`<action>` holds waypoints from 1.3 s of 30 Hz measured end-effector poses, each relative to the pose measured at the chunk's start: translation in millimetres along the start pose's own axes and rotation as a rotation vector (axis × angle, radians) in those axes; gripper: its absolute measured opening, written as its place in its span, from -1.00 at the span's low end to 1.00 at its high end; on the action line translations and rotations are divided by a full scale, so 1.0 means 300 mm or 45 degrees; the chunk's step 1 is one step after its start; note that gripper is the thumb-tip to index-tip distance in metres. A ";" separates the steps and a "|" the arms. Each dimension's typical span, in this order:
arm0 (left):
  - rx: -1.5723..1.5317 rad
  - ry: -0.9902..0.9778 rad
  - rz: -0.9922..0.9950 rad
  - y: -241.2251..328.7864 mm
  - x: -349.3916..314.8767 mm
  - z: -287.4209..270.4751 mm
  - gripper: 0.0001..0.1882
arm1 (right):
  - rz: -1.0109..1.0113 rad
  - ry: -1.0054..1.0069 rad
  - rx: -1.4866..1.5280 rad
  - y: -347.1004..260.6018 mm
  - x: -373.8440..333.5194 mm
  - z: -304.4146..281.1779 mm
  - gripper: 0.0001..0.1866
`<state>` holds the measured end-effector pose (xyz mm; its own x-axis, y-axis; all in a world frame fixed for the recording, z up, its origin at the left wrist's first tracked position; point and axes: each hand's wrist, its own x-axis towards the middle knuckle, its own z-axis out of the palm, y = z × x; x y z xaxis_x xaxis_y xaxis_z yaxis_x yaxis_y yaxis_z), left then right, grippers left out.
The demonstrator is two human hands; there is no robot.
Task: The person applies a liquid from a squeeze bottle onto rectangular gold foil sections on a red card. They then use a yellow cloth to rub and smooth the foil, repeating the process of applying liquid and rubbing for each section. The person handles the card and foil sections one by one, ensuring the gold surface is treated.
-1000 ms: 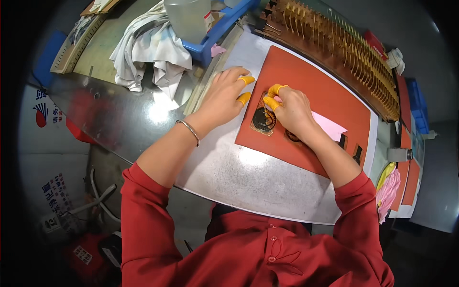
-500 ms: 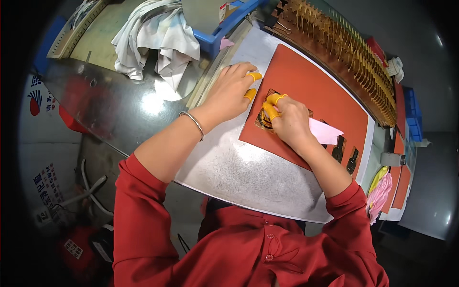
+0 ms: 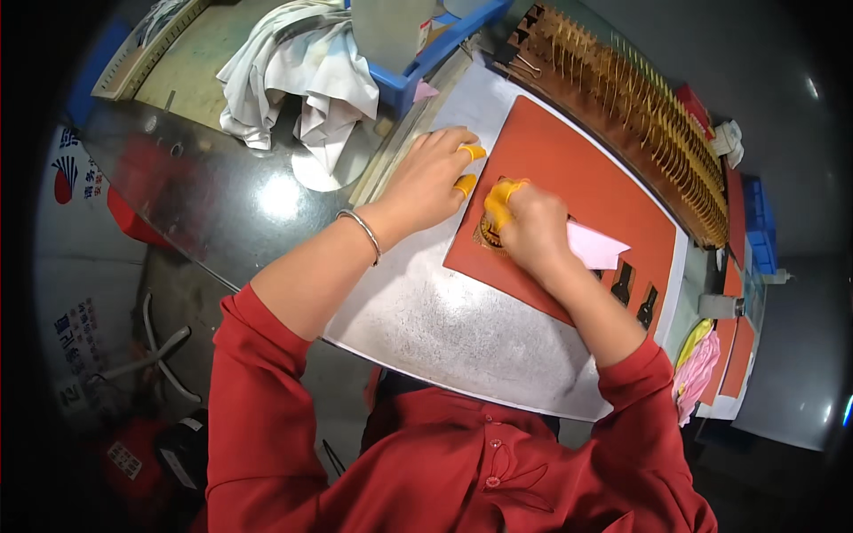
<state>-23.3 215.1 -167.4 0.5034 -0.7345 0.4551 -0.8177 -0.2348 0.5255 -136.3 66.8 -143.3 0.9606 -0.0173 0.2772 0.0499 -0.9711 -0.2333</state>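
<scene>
A round black-and-gold gear-patterned piece [image 3: 491,229] lies on the orange-red mat [image 3: 569,151]. My right hand [image 3: 538,222] is closed over it, fingertips bent down at its upper part and hiding some of it. Yellow finger cots cover the thumb and forefinger. From under this hand a stiff pink sheet [image 3: 600,245] sticks out to the right; its other end is hidden in the grip. My left hand [image 3: 431,178] lies flat beside the mat's left edge, fingers stretched, with two yellow cots and nothing held. Several dark flat pieces [image 3: 624,282] sit right of my right forearm.
A rack of thin golden pieces [image 3: 640,115] runs along the far right. White cloth [image 3: 306,75] drapes beside a blue bin [image 3: 395,84] at the back left. Pink and yellow cloths [image 3: 697,369] hang at the right edge. The mat rests on a whitish sheet [image 3: 480,329].
My right hand has shifted slightly over the patterned piece, and the pink sheet has moved with it. The left hand stays in place. The whole view has shifted a little.
</scene>
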 end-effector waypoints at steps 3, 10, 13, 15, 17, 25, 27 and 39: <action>0.008 -0.031 -0.036 -0.001 -0.007 0.000 -0.65 | -0.070 0.006 0.156 -0.059 -0.046 -0.001 -0.91; -0.035 0.008 -0.021 0.005 -0.007 -0.012 -0.67 | 0.062 0.085 0.139 -0.003 0.015 -0.001 -0.94; -0.033 0.002 -0.017 -0.004 -0.004 -0.003 -0.66 | -0.046 0.052 0.088 -0.026 -0.024 -0.006 -0.91; -0.018 0.004 -0.011 0.000 -0.012 -0.011 -0.66 | 0.123 -0.005 0.040 0.000 0.027 -0.014 -0.88; -0.021 -0.019 -0.041 0.002 -0.012 -0.012 -0.65 | 0.111 -0.020 0.086 0.004 0.042 -0.025 -0.88; 0.002 -0.011 -0.033 -0.002 -0.012 -0.003 -0.65 | 0.073 0.049 0.136 0.019 0.025 -0.011 -0.89; -0.008 -0.031 -0.051 -0.003 -0.012 -0.007 -0.65 | -0.001 -0.018 0.146 -0.027 -0.024 -0.014 -0.89; 0.035 0.010 -0.016 0.001 -0.015 -0.003 -0.65 | -0.019 -0.006 0.171 -0.015 -0.022 -0.037 -0.90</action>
<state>-25.5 218.9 -168.8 0.5160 -0.7263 0.4541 -0.8186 -0.2619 0.5112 -145.7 68.8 -133.8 0.9608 -0.0020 0.2774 0.0997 -0.9306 -0.3521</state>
